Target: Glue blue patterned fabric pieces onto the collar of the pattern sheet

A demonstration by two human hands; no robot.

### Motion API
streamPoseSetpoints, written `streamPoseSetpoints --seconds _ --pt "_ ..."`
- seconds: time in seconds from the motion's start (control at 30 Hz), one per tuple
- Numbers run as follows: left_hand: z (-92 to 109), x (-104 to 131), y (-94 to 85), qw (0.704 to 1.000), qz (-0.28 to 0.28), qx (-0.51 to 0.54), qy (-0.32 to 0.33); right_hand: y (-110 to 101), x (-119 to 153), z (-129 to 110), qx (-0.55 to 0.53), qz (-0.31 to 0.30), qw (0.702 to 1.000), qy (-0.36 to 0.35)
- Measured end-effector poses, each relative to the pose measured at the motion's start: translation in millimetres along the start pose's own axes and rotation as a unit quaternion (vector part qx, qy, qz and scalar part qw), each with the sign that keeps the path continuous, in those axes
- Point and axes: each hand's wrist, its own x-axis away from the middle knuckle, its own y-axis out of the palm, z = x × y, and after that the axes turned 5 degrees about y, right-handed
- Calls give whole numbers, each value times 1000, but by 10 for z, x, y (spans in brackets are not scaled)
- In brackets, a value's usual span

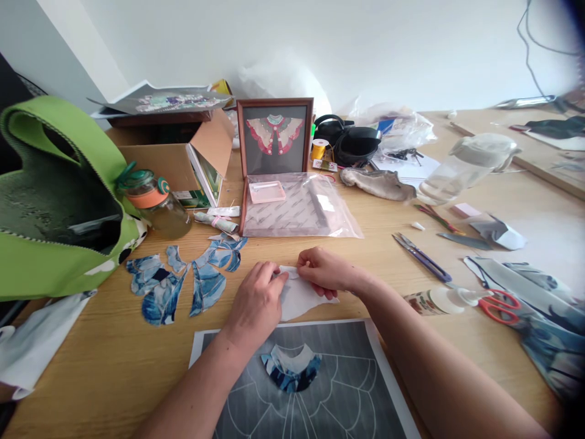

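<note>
A thin white sheet (297, 302), cloth or paper, lies on the table between my hands. My left hand (258, 292) holds its left edge, thumb and index finger close together. My right hand (326, 268) has its fingers curled in a pinch at the sheet's upper right; anything small between the fingertips is hidden. Just below is a dark printed pattern (347, 390) with white outlines. On it sits a curved blue-and-white collar piece (292, 369). To the left, several cut blue patterned pieces (208, 286) are laid out in a petal shape.
A framed collar picture (275, 137) stands behind a plastic-wrapped package (297, 207). At right are purple-handled snips (425, 259), a glue bottle (439, 301), red-handled scissors (500, 306) and a clear jug (464, 167). A green bag (109, 146) and a drink bottle (158, 207) stand left.
</note>
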Motion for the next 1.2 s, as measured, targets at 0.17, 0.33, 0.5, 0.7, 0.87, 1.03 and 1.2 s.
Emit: streamPoseSetpoints --seconds 0.17,0.33,0.5,0.7,0.87,1.03,1.2 --pt "9 -8 -14 1000 -2 1 -1 -4 -2 8 4 6 1000 -2" --pt "0 -12 -10 1000 -5 -7 3 -8 -4 22 1 6 1000 -8" --pt "-2 -6 -15 1000 -5 -14 22 -5 -23 41 -1 23 1000 -9" --pt "14 -20 -30 999 -15 -19 42 4 -35 46 4 27 1000 -12" --pt "22 -26 -39 998 -23 -34 43 5 -30 60 4 25 1000 -12" --pt "39 -26 -59 997 -44 -57 42 2 -30 59 5 25 1000 -6" --pt "79 -33 -84 994 -71 -75 38 2 -19 45 6 25 1000 -4"
